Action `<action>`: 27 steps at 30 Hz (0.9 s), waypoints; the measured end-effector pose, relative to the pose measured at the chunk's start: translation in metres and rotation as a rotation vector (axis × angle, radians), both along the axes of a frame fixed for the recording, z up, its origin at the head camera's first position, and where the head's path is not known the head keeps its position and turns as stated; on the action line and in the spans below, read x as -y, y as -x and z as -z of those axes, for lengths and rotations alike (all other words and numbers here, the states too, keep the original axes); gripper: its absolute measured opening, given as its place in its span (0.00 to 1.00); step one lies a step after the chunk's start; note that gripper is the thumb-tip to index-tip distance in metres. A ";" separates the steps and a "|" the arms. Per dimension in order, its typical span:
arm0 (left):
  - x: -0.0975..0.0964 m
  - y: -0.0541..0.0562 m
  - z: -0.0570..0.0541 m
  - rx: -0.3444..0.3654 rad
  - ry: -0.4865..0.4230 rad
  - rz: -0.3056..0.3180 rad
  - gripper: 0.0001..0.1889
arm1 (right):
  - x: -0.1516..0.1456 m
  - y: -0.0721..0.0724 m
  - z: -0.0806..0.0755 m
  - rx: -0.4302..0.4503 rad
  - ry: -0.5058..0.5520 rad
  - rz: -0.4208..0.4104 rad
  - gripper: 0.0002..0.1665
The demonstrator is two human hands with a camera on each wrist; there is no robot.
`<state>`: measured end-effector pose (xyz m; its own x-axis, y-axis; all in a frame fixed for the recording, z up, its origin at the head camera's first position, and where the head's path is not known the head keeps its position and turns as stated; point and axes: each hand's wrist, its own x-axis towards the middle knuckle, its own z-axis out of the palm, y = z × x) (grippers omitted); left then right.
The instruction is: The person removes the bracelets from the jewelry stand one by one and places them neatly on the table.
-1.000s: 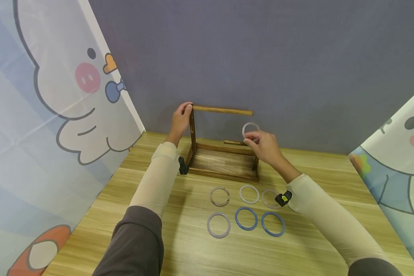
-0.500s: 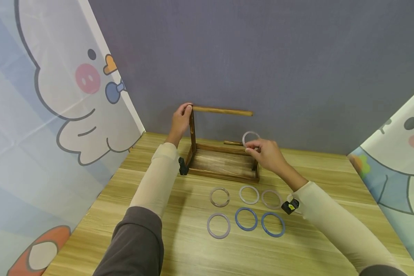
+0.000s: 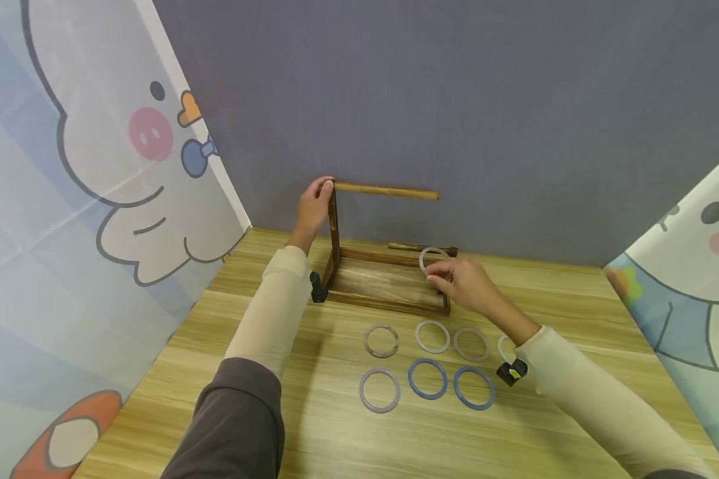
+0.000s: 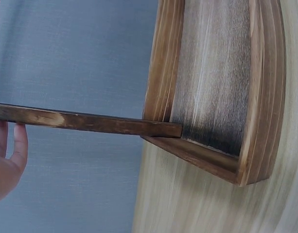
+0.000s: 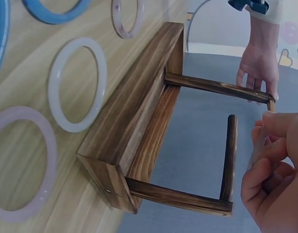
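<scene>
A wooden bangle stand (image 3: 389,308) has a shallow tray base, a tall left post carrying a long upper bar (image 3: 389,191), and a shorter right post with a lower bar (image 3: 404,247). My left hand (image 3: 313,209) grips the top of the tall post, its fingertips against the wood in the left wrist view. Between thumb and fingers, my right hand (image 3: 467,286) pinches a pale translucent bangle (image 3: 422,259). That bangle stands upright beside the right post, overlapping the lower bar's right part in the head view. In the right wrist view, the right hand's fingers mostly cover it.
In front of the stand lie several bangles: a grey-brown one (image 3: 368,347), a white one (image 3: 419,337), a pinkish one (image 3: 457,346), a lavender one (image 3: 363,392) and two blue ones. Another white bangle (image 3: 500,346) is partly behind the right wrist camera. A grey wall backs the table.
My right hand has moved down and slightly toward me with the pale bangle, from below the upper bar to the lower bar's level. The lower bar's right end now shows. My left hand stays put.
</scene>
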<state>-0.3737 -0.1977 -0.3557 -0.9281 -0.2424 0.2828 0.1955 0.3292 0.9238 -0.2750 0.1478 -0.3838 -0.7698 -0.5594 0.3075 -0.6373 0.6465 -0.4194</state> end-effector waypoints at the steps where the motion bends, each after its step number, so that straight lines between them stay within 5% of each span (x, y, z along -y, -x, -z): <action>1: 0.000 0.000 0.000 0.000 0.000 0.001 0.21 | -0.001 -0.001 0.001 0.005 -0.005 -0.004 0.13; 27: -0.002 0.002 0.000 0.005 -0.024 -0.015 0.20 | -0.019 -0.026 0.028 0.082 -0.042 -0.087 0.12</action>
